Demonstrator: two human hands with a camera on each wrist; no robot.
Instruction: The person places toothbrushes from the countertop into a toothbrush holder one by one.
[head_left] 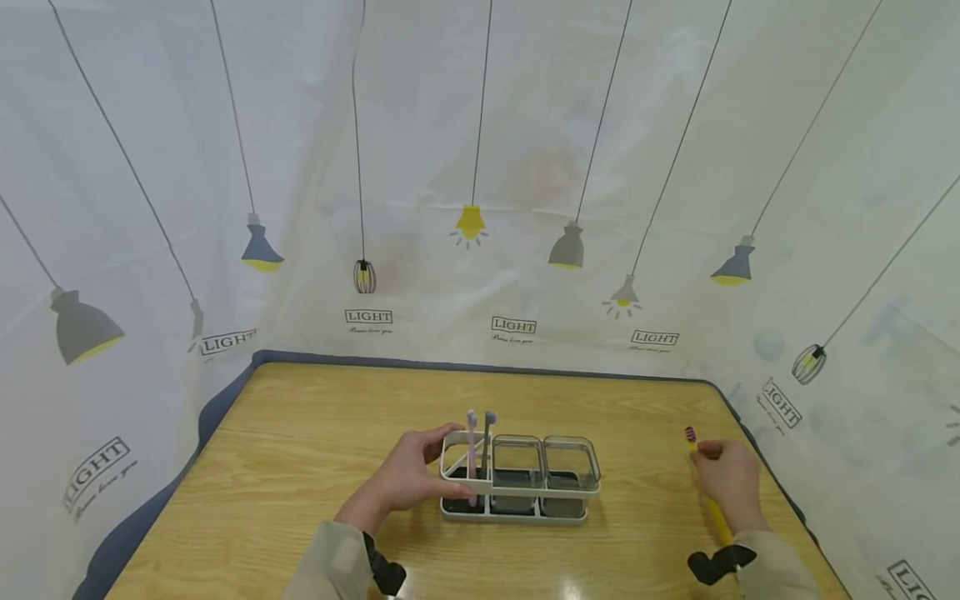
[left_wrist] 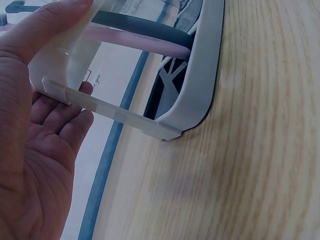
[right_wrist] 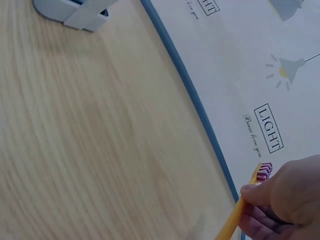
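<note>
A white toothbrush holder (head_left: 517,518) stands on the table, with a pink toothbrush (head_left: 472,442) and a dark grey toothbrush (head_left: 486,442) upright in its left compartment. Two clear cups (head_left: 572,467) sit in its other compartments. My left hand (head_left: 408,473) grips the holder's left end, thumb at the front and fingers round the back; the left wrist view shows the thumb on the upper rim. Off to the right, my right hand (head_left: 729,479) pinches a yellow toothbrush (right_wrist: 232,220) just below its red-and-white bristled head. Its handle slants down under the palm, partly hidden.
The wooden table (head_left: 322,433) has a dark blue edge (head_left: 480,365) along the back. A pale sheet (head_left: 420,150) printed with hanging lamps rises behind it and on both sides. Bare wood lies between the holder and my right hand.
</note>
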